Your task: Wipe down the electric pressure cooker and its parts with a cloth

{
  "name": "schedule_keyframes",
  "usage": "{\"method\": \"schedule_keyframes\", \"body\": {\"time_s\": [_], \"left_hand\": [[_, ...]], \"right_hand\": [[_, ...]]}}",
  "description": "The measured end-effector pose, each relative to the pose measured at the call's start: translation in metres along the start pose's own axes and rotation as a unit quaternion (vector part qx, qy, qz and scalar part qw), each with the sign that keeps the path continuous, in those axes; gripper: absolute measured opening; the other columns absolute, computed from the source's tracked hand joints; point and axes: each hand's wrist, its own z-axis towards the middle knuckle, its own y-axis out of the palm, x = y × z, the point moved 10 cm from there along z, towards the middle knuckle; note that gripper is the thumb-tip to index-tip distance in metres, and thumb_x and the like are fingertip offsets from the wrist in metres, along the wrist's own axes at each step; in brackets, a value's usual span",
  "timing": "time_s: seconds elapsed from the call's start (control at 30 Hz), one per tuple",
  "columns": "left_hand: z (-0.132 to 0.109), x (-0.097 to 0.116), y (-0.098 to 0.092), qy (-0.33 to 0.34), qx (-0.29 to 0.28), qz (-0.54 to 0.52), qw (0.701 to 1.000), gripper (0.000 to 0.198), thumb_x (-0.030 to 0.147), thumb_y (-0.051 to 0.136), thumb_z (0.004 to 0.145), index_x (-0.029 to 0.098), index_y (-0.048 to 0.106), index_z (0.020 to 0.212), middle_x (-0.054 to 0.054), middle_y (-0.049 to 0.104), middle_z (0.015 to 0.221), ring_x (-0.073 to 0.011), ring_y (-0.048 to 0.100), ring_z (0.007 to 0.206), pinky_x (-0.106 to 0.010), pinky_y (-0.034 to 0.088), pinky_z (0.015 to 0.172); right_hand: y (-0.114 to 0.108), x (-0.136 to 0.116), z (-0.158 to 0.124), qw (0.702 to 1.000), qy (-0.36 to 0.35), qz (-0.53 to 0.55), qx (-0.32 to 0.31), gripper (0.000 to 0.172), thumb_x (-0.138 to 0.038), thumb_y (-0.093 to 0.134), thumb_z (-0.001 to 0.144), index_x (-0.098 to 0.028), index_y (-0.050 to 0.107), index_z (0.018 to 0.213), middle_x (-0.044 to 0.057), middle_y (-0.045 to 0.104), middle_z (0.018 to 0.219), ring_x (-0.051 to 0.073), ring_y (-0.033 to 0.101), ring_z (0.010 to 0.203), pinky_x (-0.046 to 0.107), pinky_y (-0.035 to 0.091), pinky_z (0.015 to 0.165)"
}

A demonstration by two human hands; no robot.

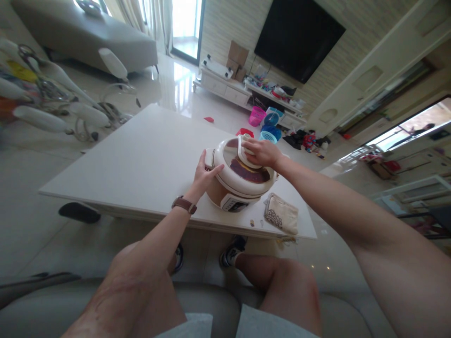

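Note:
An electric cooker (215,193) with a cream and brown body and a front control panel stands upright near the front edge of the white table (141,159). Its lid (225,177), cream-rimmed with a dark see-through middle, sits on top. My right hand (260,151) is closed over the lid's cream handle. On the cooker's left side, my left hand (205,175) grips around the side handle, thumb resting on the rim. To the right lies a folded beige cloth (283,213) with a dark pattern. Two small items, too small to name, lie beside the cloth.
Beyond the table stand a pink basket (257,116) and a blue basket (270,131) on the floor. A low white cabinet (225,89) runs beneath a wall television (298,37). At left is a floor lamp (66,87) with white shades, near a grey couch (88,37).

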Motion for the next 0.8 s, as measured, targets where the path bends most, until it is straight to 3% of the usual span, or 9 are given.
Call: {"method": "schedule_keyframes", "body": {"time_s": [0.2, 0.53, 0.8], "left_hand": [[-0.002, 0.002, 0.001, 0.007, 0.009, 0.005, 1.0, 0.118, 0.057, 0.094, 0.071, 0.026, 0.036, 0.168, -0.015, 0.058, 0.155, -0.0365, 0.057, 0.143, -0.053, 0.045, 0.124], [0.0, -0.013, 0.002, -0.02, 0.014, -0.004, 1.0, 0.117, 0.057, 0.094, 0.065, 0.027, 0.038, 0.164, -0.008, 0.064, 0.125, -0.0275, 0.066, 0.124, -0.042, 0.049, 0.115], [-0.004, -0.007, 0.011, -0.016, 0.005, 0.019, 1.0, 0.107, 0.055, 0.092, 0.069, 0.028, 0.041, 0.159, -0.014, 0.054, 0.154, -0.0349, 0.048, 0.15, -0.045, 0.041, 0.122]], "right_hand": [[-0.002, -0.001, 0.0, 1.0, 0.003, 0.003, -0.002, 0.048, -0.037, 0.05, 0.097, -0.018, 0.065, 0.138, 0.017, 0.073, 0.128, 0.029, 0.068, 0.09, 0.037, 0.039, 0.072], [0.005, 0.012, 0.013, 1.0, 0.01, -0.005, 0.007, 0.046, -0.036, 0.049, 0.097, -0.018, 0.066, 0.136, 0.016, 0.074, 0.126, 0.029, 0.069, 0.091, 0.036, 0.041, 0.071], [0.009, 0.025, 0.023, 1.0, 0.014, -0.011, 0.01, 0.048, -0.035, 0.05, 0.095, -0.018, 0.065, 0.137, 0.017, 0.073, 0.131, 0.03, 0.069, 0.093, 0.037, 0.043, 0.071]]}}
